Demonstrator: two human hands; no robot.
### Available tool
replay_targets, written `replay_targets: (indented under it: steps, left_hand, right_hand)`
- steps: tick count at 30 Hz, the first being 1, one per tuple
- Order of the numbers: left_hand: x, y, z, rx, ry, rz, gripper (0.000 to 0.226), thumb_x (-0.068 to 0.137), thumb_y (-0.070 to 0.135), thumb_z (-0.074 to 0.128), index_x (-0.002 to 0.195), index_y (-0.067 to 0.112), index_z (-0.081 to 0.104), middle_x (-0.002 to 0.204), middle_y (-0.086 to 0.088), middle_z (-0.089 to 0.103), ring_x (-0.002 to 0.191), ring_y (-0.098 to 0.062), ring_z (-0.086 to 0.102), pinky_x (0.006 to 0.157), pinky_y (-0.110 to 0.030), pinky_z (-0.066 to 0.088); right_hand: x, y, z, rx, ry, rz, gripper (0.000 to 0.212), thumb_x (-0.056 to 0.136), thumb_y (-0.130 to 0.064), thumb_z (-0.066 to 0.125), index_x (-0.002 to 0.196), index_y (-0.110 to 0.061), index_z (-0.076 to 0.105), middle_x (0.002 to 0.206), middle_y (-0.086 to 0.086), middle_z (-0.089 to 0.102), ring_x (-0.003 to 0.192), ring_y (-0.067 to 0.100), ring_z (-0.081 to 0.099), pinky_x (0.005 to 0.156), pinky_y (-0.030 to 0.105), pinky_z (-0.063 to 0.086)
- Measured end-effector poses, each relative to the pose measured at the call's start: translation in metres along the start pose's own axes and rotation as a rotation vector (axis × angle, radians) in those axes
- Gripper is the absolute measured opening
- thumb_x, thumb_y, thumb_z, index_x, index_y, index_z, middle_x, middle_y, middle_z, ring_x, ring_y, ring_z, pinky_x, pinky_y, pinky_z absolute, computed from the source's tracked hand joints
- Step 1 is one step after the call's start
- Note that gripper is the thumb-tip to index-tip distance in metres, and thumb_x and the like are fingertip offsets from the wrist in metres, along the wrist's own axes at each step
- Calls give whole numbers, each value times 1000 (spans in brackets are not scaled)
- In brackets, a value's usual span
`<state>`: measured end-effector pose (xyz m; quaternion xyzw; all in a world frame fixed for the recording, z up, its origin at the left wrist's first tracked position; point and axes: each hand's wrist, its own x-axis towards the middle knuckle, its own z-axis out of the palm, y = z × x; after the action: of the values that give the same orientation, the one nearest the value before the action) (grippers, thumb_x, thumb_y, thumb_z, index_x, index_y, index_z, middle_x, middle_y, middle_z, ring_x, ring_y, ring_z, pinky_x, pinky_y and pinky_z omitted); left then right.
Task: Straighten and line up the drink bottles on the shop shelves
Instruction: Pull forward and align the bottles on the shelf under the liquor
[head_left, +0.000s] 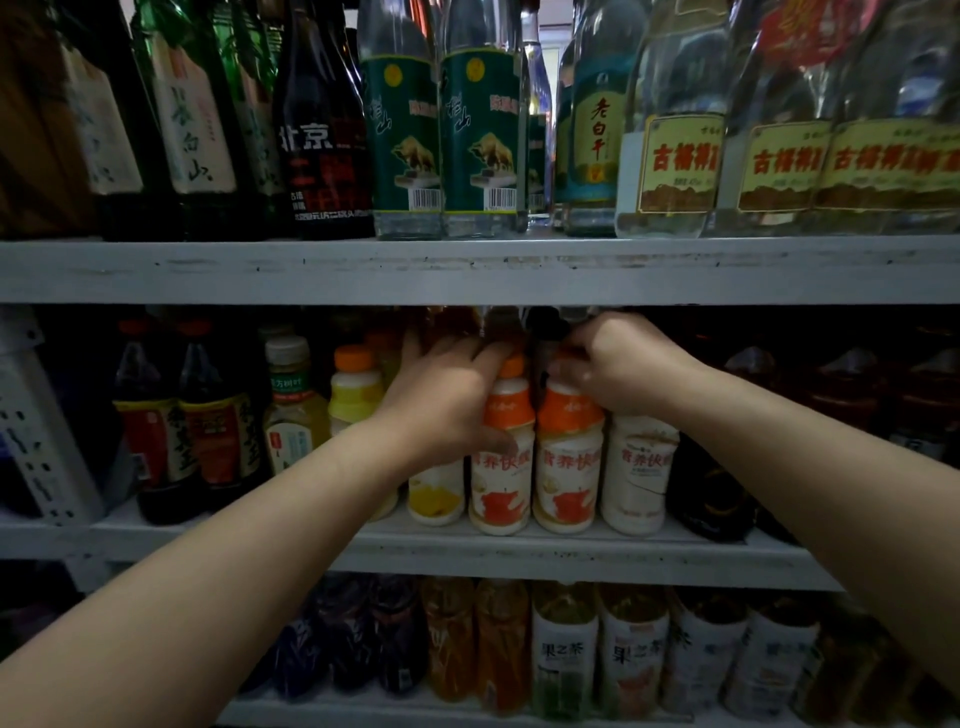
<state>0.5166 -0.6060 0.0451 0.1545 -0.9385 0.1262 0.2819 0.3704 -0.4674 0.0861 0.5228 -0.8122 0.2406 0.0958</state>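
Orange milk bottle (501, 483) sits on the middle shelf (571, 556), and your left hand (447, 410) wraps round it. Your right hand (618, 369) curls over the top of the next bottle (569, 467).

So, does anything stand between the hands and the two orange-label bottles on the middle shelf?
Nothing visible does. The left hand grips the left orange-label bottle, and the right hand holds the right orange-label bottle at its top. Only the upper shelf board hangs close above both hands.
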Motion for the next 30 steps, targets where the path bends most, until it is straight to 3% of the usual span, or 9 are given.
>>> replay_targets:
  steps: [4,16,21,24,27,30]
  left_hand:
    - [-1,1,4,9,58,2,103,52,73,69,138,33,33,128,1,54,122,-25,45,108,-56,16]
    - [-4,5,3,16,61,15,102,59,68,71,143,26,31,133,-1,50,127,-25,40,110,-57,16]
    - [-7,7,2,55,76,-4,100,59,68,71,142,27,32,134,-2,49,128,-25,38,110,-57,15]
    - [-10,1,-1,106,66,10,106,58,71,69,145,27,28,139,-1,46,132,-25,35,112,-57,10]
    - [-14,-11,-10,73,3,-8,117,55,73,69,150,27,16,149,-1,35,138,-24,27,115,-54,10]
    - [-28,-37,-21,-90,86,-117,98,64,56,75,145,28,29,142,-3,44,131,-26,38,111,-45,28]
  right_hand:
    - [-2,2,1,-11,29,-9,21,88,-36,63,100,-21,69,95,1,65,74,11,54,58,21,42]
    - [-1,3,2,-42,20,17,25,87,-39,62,107,-23,67,102,1,64,85,17,58,73,29,51]
    - [-7,-6,2,-94,34,82,27,86,-42,60,105,-24,65,93,0,60,74,15,55,61,27,49]
    - [-17,-22,5,-409,259,-27,28,86,-46,53,99,-21,60,83,3,53,67,25,53,53,28,39]
    - [-23,-46,14,-508,369,-207,26,88,-41,47,98,-18,57,90,8,57,75,34,60,53,32,32]
    - [-24,-69,26,-491,373,-372,18,88,-32,50,92,-16,55,88,7,54,66,33,58,46,28,21]
